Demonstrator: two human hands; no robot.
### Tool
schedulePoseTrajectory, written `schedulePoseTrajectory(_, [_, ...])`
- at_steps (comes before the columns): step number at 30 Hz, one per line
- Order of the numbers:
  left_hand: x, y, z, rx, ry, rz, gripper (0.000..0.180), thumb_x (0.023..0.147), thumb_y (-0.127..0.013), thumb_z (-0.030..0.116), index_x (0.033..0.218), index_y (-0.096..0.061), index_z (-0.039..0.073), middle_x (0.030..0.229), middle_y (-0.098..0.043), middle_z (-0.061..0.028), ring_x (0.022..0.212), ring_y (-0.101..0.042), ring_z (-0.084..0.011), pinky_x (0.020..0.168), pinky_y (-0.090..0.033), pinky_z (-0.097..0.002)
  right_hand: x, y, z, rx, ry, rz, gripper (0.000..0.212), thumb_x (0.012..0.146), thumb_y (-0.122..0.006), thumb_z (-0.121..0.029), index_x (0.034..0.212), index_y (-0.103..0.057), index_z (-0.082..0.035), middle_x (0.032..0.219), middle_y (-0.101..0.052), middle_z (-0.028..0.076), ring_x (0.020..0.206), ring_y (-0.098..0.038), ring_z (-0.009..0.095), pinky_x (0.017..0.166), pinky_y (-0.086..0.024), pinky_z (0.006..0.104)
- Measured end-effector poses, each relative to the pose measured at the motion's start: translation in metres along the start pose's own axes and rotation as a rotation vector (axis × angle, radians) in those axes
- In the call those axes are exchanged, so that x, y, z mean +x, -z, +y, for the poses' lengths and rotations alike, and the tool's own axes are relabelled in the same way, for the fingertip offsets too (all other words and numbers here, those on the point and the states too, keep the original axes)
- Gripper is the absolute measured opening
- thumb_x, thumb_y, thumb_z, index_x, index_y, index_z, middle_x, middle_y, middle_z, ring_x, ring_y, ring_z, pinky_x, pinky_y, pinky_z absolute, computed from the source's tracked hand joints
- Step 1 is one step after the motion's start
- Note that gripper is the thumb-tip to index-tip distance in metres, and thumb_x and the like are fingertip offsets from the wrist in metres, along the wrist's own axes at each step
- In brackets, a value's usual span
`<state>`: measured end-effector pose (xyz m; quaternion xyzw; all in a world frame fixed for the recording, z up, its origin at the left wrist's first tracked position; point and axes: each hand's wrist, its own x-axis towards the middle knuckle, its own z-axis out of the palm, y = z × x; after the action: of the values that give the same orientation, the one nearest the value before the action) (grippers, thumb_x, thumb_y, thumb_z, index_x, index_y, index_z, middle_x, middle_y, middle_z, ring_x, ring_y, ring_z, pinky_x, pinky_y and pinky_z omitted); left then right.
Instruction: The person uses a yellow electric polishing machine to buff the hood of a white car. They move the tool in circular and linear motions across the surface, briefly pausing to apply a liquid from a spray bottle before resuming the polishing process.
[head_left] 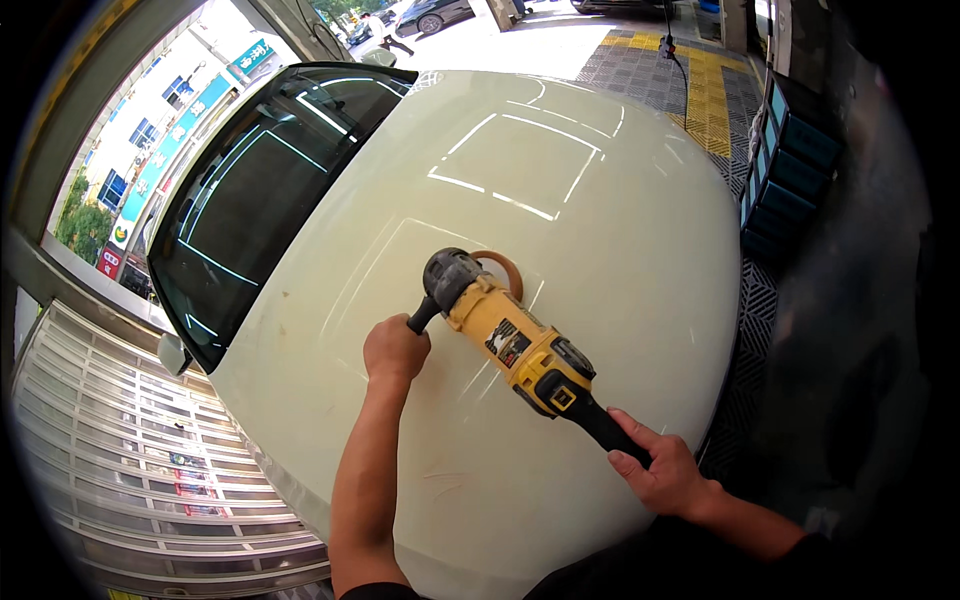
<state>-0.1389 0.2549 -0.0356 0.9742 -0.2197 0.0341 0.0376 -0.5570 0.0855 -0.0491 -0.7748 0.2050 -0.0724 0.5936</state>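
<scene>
The yellow-and-black polisher (507, 338) is positioned over the middle of the pale car hood (640, 290), its long axis running from the tool head (452, 274), far and left, to the rear handle (603, 428), near and right. The left-hand grip (395, 350) is closed in a fist around the side handle (424, 315) and is the nearer one to the orange-brown pad (511, 273), which lies ahead and to its right. The right-hand grip (664, 477) is wrapped around the rear handle's end. Controlling relation, by judgement: pad angle to hood. Full pad contact cannot be confirmed.
</scene>
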Motion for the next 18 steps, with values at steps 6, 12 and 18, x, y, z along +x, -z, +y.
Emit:
schedulePoseTrajectory(6, [-0.098,0.011,-0.135,0.048,0.179,0.026,0.021,0.093,-0.075,0.027,0.093,-0.081,0.006,0.093,-0.08,-0.0216,0.09,-0.077,-0.0446,0.085,-0.061,-0.0556,-0.021,-0.071,-0.004,-0.061,0.174,-0.176,0.067,0.11,-0.073,-0.038,0.169,-0.054,-0.014,0.109,-0.083,0.022,0.085,-0.079,0.039,0.083,-0.063,0.0415])
schedulePoseTrajectory(12, [-0.205,0.025,-0.225,0.082,0.364,-0.003,0.023,0.093,-0.073,0.026,0.096,-0.082,0.005,0.097,-0.081,-0.0232,0.094,-0.077,-0.0469,0.088,-0.061,-0.0565,-0.041,-0.119,-0.012,-0.061,0.192,-0.389,0.065,0.111,-0.07,-0.042,0.17,-0.053,-0.019,0.098,-0.081,0.019,0.078,-0.075,0.037,0.079,-0.062,0.044])
schedulePoseTrajectory(18, [-0.278,0.032,-0.253,0.159,0.432,0.007,0.024,0.094,-0.073,0.027,0.096,-0.082,0.005,0.098,-0.081,-0.0235,0.095,-0.077,-0.0479,0.089,-0.061,-0.0574,-0.056,-0.134,-0.001,-0.143,0.209,-0.476,0.062,0.112,-0.069,-0.044,0.169,-0.054,-0.026,0.092,-0.079,0.017,0.078,-0.075,0.038,0.077,-0.061,0.0467])
